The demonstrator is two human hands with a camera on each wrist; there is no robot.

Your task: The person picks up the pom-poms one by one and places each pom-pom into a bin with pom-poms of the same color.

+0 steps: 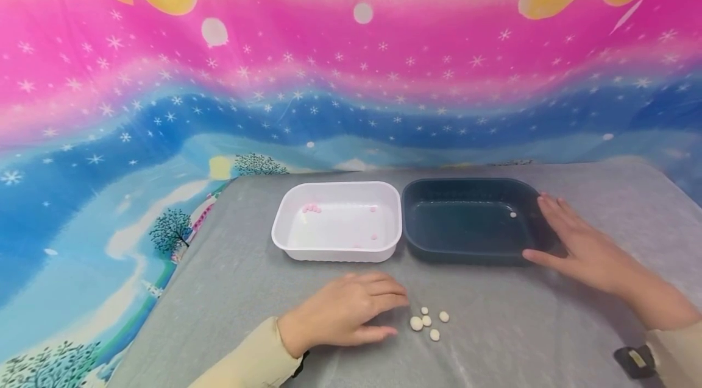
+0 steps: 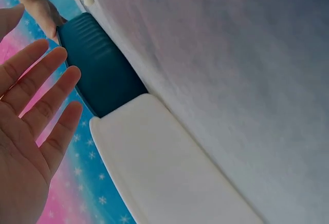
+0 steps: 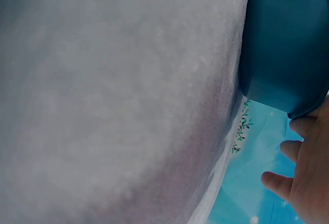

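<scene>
Several small cream-white balls point(image 1: 426, 320) lie on the grey cloth just right of my left hand point(image 1: 351, 309). That hand holds nothing; the left wrist view shows its fingers point(image 2: 43, 108) stretched and spread. Beyond it stands a white plastic tray point(image 1: 334, 255) with some small pink pieces point(image 1: 311, 208) on its floor. My right hand point(image 1: 589, 254) rests at the right end of a dark blue-green tray point(image 1: 466, 256), fingers extended, with the thumb by the near corner and fingertips at the rim. One small white ball point(image 1: 513, 215) sits inside the dark tray.
The two trays stand side by side, rims nearly meeting. A grey cloth point(image 1: 219, 321) covers the table. Behind and to the left hangs a pink and blue patterned backdrop point(image 1: 351, 77) with snowflakes. A black strap piece point(image 1: 635, 361) shows at the right wrist.
</scene>
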